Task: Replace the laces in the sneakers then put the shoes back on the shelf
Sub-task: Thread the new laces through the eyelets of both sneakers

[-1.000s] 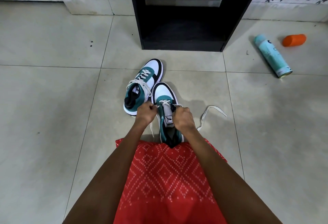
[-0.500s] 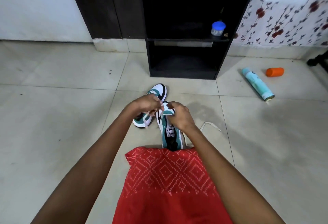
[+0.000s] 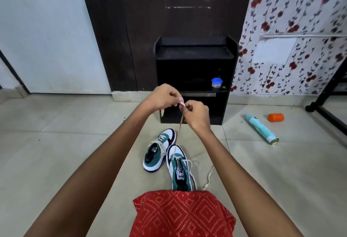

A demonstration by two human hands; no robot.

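Before the shelf (image 3: 195, 49), left hand (image 3: 165, 96) and right hand (image 3: 196, 113) pinch the lace (image 3: 178, 133) (can (image 3: 262, 128) aside)

1. We see the floor tiles (image 3: 56, 161) as smooth pale ceramic with a soft sheen.
2. We read the shelf (image 3: 195, 52) as black board, matt.
3. The sneakers (image 3: 174, 169) show us smooth white panels and matt, suede-like teal ones.
4. The lace (image 3: 179, 129) looks to us like flat woven cloth.
5. We find the spray can (image 3: 262, 128) glossy and the orange cap (image 3: 275, 117) near it plastic.
6. The red garment (image 3: 184, 216) is matt printed cloth.
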